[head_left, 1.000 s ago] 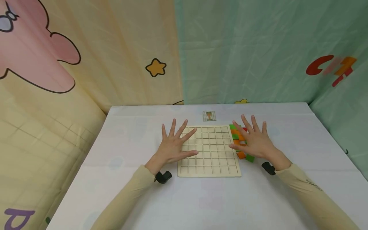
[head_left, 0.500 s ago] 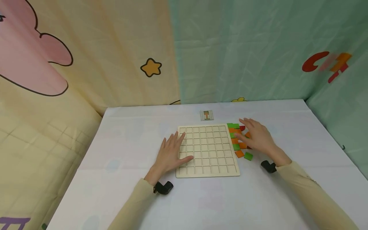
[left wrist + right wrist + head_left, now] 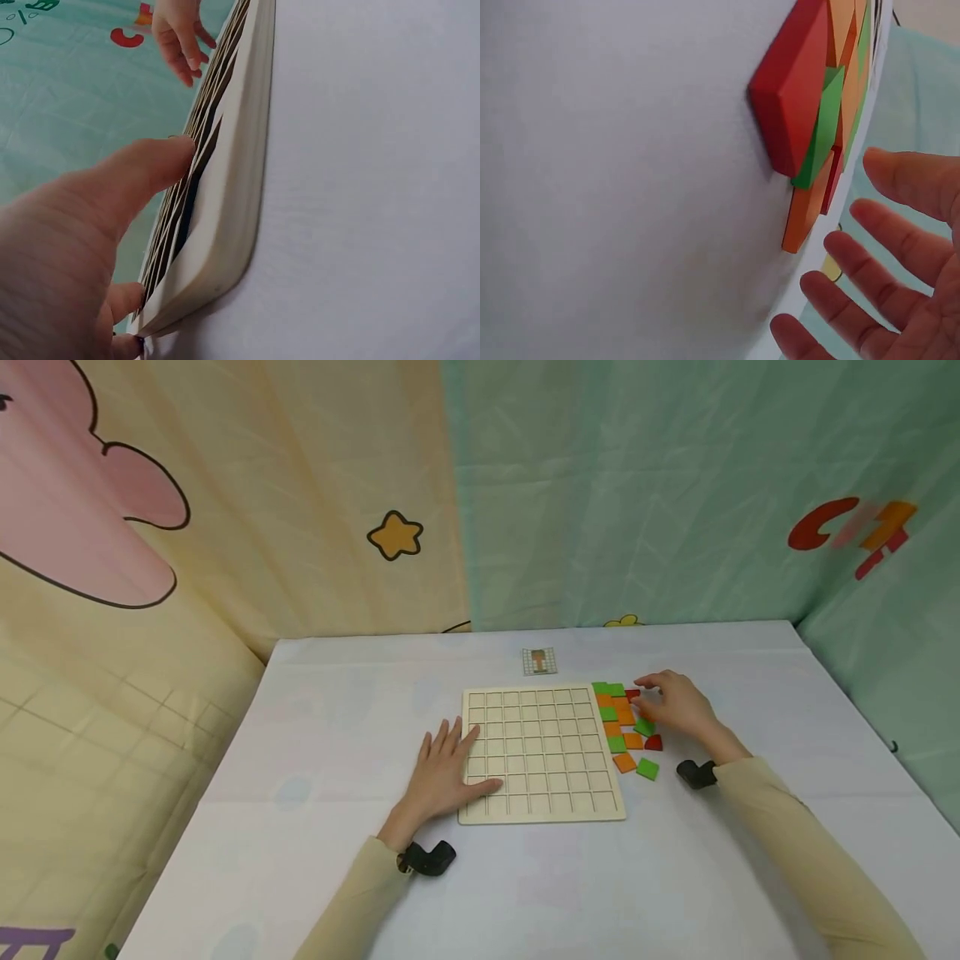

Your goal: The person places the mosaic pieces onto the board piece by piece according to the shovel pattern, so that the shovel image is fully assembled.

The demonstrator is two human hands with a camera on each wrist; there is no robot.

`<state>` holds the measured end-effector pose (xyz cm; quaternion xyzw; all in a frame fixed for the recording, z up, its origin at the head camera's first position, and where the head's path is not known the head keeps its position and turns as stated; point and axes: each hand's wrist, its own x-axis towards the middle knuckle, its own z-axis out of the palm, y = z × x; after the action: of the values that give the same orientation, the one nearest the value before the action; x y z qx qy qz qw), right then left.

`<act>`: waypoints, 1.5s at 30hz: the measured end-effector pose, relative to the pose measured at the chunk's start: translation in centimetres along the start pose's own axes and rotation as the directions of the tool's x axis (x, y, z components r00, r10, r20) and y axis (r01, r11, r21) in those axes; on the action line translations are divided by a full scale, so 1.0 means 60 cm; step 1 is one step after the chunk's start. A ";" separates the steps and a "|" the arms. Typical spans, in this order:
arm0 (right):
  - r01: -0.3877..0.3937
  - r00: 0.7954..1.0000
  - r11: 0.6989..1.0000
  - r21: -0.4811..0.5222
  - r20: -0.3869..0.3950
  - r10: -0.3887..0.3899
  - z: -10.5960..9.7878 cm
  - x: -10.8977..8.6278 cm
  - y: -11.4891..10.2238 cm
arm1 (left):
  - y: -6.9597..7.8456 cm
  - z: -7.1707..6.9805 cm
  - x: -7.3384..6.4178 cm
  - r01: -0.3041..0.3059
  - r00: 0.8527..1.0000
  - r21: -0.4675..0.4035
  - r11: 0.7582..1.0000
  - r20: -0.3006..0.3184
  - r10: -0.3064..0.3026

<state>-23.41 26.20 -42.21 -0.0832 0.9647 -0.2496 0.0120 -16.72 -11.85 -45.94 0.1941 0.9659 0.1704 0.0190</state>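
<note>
A pale gridded board (image 3: 542, 752) lies flat on the table. My left hand (image 3: 438, 778) rests at its left edge, fingers spread, the thumb reaching over the lower left squares. Along the board's right side lies a cluster of small tiles: green (image 3: 647, 768), orange (image 3: 625, 763) and red (image 3: 654, 742). Over the upper right of that cluster is my right hand (image 3: 684, 708), thumb and forefinger apart. In the right wrist view its fingers are loosely extended with nothing between them, near a red tile (image 3: 787, 94) and an orange tile (image 3: 807, 210).
A small card (image 3: 539, 661) with a grid and a coloured pattern lies behind the board. The white-covered table (image 3: 337, 718) meets printed curtains (image 3: 637, 510) at the back and sides. Each wrist wears a black camera (image 3: 427, 858).
Both hands were raised with fingers spread. The left has come down onto the board's left edge. The right has lowered towards the tiles, its thumb and forefinger now bent.
</note>
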 end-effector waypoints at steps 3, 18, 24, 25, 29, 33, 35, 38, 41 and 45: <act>0.010 0.999 1.000 -0.016 0.040 -0.010 0.005 0.010 0.005 | -0.004 0.006 -0.004 -0.017 1.000 -0.016 1.000 -0.020 0.017; 0.034 0.998 0.995 -0.093 0.058 -0.029 0.007 0.030 0.002 | -0.018 0.024 0.001 -0.059 0.989 -0.037 0.998 -0.137 0.053; -0.004 0.999 1.000 0.000 0.041 0.004 0.003 0.032 0.010 | -0.018 0.023 0.002 -0.074 0.986 -0.046 0.996 -0.155 0.066; -0.022 0.999 0.999 0.023 0.041 0.021 0.002 0.031 0.012 | -0.019 0.024 0.002 -0.077 0.985 -0.050 0.996 -0.156 0.069; -0.081 0.996 0.993 0.088 0.039 0.078 -0.002 0.029 0.020 | -0.021 0.026 0.002 -0.083 0.986 -0.053 0.995 -0.150 0.074; -0.096 0.995 0.989 0.111 0.035 0.092 -0.004 0.028 0.024 | -0.022 0.027 0.003 -0.082 0.987 -0.040 0.996 -0.143 0.076; -0.094 0.995 0.989 0.112 0.037 0.090 -0.005 0.026 0.024 | -0.023 0.027 0.003 -0.084 0.987 -0.035 0.996 -0.143 0.079; -0.090 0.996 0.990 0.109 0.036 0.086 -0.006 0.024 0.022 | -0.023 0.027 0.003 -0.088 0.986 -0.035 0.995 -0.145 0.082; -0.083 0.997 0.990 0.110 0.015 0.082 -0.006 0.022 0.017 | -0.023 0.026 0.003 -0.087 0.987 -0.037 0.996 -0.141 0.081; -0.059 0.996 0.986 0.156 -0.050 0.068 -0.004 0.021 0.004 | -0.022 0.026 0.003 -0.088 0.987 -0.038 0.995 -0.141 0.082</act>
<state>-24.70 26.32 -42.12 -0.0444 0.9447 -0.3250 -0.0002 -17.20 -12.45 -47.83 0.2222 0.9517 0.2055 -0.0512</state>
